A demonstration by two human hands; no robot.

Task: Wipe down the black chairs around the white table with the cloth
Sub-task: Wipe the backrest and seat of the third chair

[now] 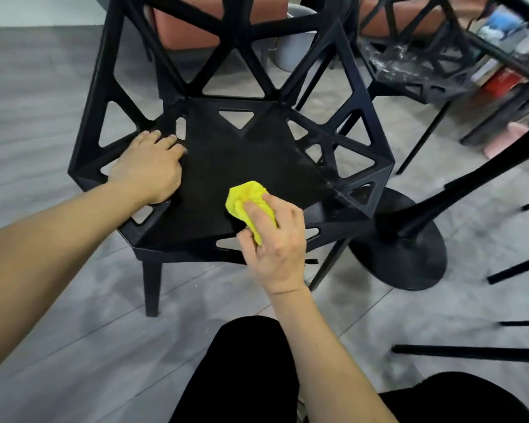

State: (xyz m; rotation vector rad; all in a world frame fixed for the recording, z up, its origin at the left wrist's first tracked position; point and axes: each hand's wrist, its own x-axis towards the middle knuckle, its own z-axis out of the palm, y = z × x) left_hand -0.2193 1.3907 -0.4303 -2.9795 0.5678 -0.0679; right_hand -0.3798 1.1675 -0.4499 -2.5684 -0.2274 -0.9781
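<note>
Right hand [277, 242] is gripping the bunched yellow cloth [246, 199], pressing it onto the black chair [242, 160] seat's near edge. Left hand [148, 166] is resting flat, fingers extended, on the seat's left rim.

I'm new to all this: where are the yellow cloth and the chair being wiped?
yellow cloth [245, 198]: head view, its bunched top.
black chair [242, 157]: head view, middle of its seat.

Grey wood-plank floor [58, 300] in even light; an orange sofa [190, 29], grey bin [290, 47] and bookshelf [501, 62] behind.
</note>
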